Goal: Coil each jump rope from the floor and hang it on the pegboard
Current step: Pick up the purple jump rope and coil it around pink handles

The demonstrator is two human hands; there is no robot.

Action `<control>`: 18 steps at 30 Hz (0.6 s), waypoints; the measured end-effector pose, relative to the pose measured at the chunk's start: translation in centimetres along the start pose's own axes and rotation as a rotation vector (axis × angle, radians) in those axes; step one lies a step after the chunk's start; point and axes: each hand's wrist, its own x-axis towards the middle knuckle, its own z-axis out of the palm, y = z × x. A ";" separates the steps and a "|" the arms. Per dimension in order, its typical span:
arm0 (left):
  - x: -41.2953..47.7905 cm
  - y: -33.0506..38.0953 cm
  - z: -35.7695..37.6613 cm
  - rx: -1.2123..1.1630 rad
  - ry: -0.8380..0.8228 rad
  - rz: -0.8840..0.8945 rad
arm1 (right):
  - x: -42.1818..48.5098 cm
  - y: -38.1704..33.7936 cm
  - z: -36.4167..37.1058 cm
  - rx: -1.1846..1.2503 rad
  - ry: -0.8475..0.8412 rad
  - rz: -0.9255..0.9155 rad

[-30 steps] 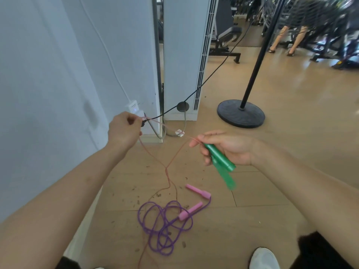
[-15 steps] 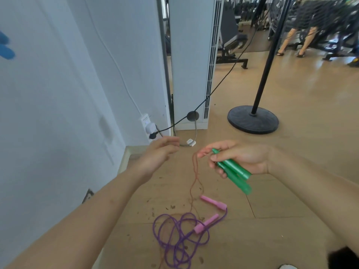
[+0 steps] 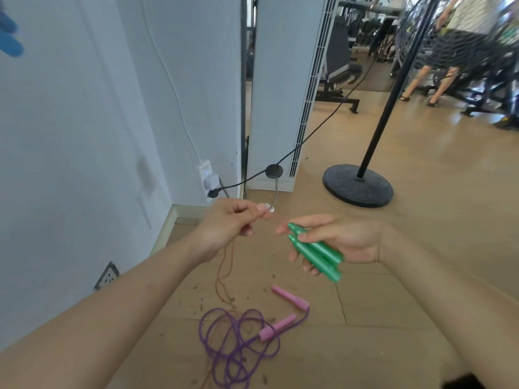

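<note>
The fingers of my right hand (image 3: 345, 240) curl round the two green handles (image 3: 314, 252), held side by side above the wood-plank floor (image 3: 421, 276). My left hand (image 3: 230, 223) pinches their thin reddish cord (image 3: 224, 273), which hangs looped down to the floor. There the purple jump rope (image 3: 233, 349) with pink handles (image 3: 278, 327) lies tangled amid scattered debris (image 3: 200, 307). A white wall (image 3: 84, 136) with a plugged socket (image 3: 209, 181) stands to my left, a black stand base (image 3: 356, 186) ahead

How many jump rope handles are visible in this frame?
4. Two green handles are held side by side in the right hand; two pink handles, one above the other, lie on the floor. None appears hidden.
</note>
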 end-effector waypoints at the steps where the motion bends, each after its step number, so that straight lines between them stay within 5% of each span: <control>1: 0.1 0.0 -0.2 -0.009 0.022 0.009 | 0.0 0.1 0.0 -0.003 -0.002 0.010; 18: -0.1 1.0 -1.9 -0.089 0.223 0.081 | 1.2 1.1 0.6 -0.058 0.143 0.018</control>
